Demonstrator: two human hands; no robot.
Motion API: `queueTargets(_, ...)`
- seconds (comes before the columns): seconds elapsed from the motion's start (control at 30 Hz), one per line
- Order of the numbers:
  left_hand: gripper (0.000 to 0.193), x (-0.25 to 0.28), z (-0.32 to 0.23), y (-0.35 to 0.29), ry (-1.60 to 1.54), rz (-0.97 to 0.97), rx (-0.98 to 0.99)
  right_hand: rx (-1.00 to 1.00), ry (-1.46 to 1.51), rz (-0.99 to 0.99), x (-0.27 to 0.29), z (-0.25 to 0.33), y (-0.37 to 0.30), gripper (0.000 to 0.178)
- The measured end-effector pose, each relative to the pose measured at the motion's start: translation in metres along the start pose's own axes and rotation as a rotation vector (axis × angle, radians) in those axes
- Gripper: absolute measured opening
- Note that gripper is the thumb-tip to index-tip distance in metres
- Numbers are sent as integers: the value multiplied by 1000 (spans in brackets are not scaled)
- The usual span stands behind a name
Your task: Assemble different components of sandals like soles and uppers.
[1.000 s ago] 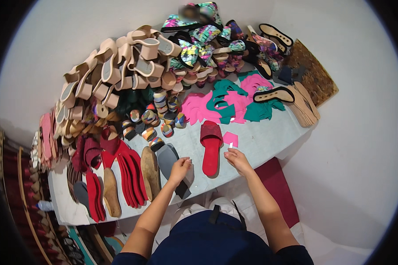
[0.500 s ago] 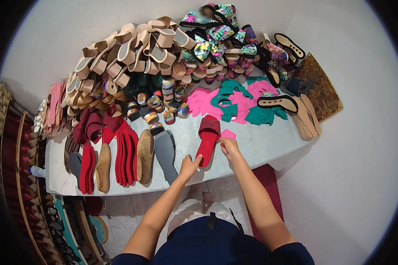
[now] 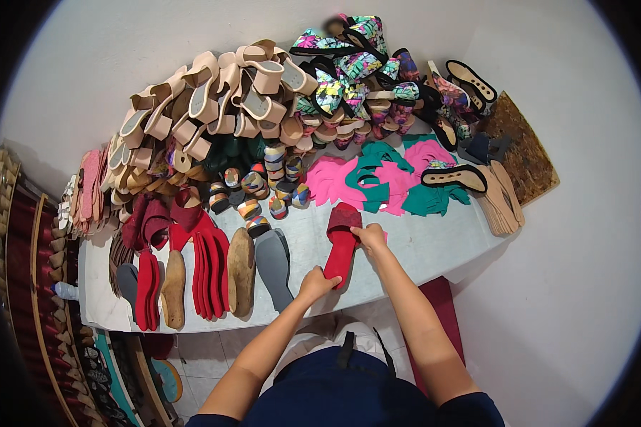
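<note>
A red slide sandal (image 3: 342, 249) with a darker, textured strap lies toe-away at the front middle of the table. My left hand (image 3: 318, 283) grips its heel end, thumb across the insole. At the right edge of the strap, my right hand (image 3: 370, 239) pinches the sandal. A small pink piece (image 3: 385, 235) peeks out beside my right hand, mostly hidden; whether the hand touches it I cannot tell. Left of the sandal are grey soles (image 3: 273, 267), a wooden shoe last (image 3: 241, 277) and stacked red insoles (image 3: 208, 270).
Beige heeled sandals (image 3: 203, 92) and floral sandals (image 3: 363, 57) are heaped along the back. Pink cut pieces (image 3: 331, 178) and green ones (image 3: 434, 199) lie beyond my hands. Beige soles (image 3: 501, 199) stand at the table's right end, beside a brown board (image 3: 523, 153).
My right hand has moved from the pink piece onto the sandal's strap edge. The left hand keeps hold of the heel. The whole view has shifted slightly.
</note>
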State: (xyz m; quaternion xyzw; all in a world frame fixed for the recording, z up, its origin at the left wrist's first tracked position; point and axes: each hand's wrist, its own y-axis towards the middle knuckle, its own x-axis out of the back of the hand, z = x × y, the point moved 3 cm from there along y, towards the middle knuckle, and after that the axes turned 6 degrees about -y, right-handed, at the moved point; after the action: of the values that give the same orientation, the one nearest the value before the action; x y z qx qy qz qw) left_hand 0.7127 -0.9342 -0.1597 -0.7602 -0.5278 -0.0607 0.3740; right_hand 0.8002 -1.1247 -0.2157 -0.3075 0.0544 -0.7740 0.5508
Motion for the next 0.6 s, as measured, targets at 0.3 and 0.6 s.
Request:
queueTargets(0.3, 63, 11, -22, -4, 164, 26, 44, -291, 335, 142, -7, 13, -45, 13)
queueTargets(0.6, 66, 14, -21, 14, 93, 136, 183, -551, 537, 292, -8, -1, -54, 12)
